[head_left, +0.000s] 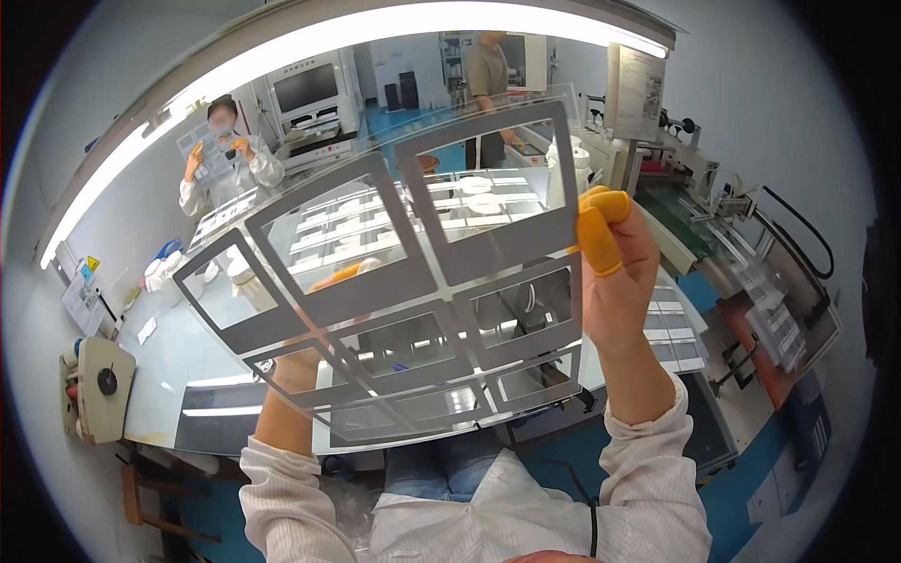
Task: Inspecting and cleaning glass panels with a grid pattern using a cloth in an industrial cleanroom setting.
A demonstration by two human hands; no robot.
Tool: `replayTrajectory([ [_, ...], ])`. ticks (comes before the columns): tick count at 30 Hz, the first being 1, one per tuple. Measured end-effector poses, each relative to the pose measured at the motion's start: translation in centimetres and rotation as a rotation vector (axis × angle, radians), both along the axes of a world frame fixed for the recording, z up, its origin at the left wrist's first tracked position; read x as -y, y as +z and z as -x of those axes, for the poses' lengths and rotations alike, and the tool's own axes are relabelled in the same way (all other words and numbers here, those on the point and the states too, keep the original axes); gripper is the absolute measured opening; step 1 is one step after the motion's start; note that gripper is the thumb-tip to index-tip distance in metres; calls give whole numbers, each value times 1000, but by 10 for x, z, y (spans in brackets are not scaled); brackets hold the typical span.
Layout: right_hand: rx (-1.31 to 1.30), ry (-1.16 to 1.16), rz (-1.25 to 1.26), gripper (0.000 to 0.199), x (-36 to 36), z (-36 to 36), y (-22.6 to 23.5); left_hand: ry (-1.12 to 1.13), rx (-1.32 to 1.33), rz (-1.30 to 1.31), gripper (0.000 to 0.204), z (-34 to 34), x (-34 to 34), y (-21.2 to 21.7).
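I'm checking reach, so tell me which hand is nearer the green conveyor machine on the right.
Right. The right hand grips the clear sheet's right edge, toward the machine; the left hand is behind the sheet, farther left.

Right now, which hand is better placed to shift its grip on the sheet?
Right hand, probably: it pinches the clear sheet at its open right edge, fully visible. The left hand sits behind the sheet, supporting it.

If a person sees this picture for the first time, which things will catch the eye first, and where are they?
First, the large transparent sheet printed with grey rectangular frames, held up in the middle of the view. The right hand, with orange finger cots, grips its right edge; the left hand shows through it from behind. At upper left, a co-worker in a white coat holds up a similar sheet.
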State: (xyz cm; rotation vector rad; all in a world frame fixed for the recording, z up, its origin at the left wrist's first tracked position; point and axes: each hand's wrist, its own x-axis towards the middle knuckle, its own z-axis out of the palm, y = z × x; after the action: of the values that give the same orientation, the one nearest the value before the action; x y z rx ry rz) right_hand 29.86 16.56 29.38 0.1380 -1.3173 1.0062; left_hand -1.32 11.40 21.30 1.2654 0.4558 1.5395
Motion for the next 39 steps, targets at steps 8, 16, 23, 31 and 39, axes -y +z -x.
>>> replayTrajectory([
  [8,-24,-17,-96,11,3,9,4,34,137,230,29,-3,20,-50],
  [16,65,108,-58,21,-10,7,0,72,137,43,30,-17,21,-18],
  [23,-11,182,29,21,-1,19,-1,-38,99,-62,28,-37,28,30],
  [31,64,140,28,20,7,16,0,239,108,69,35,-80,36,98],
  [39,59,152,23,19,11,15,-1,-177,8,-246,40,-50,29,89],
])
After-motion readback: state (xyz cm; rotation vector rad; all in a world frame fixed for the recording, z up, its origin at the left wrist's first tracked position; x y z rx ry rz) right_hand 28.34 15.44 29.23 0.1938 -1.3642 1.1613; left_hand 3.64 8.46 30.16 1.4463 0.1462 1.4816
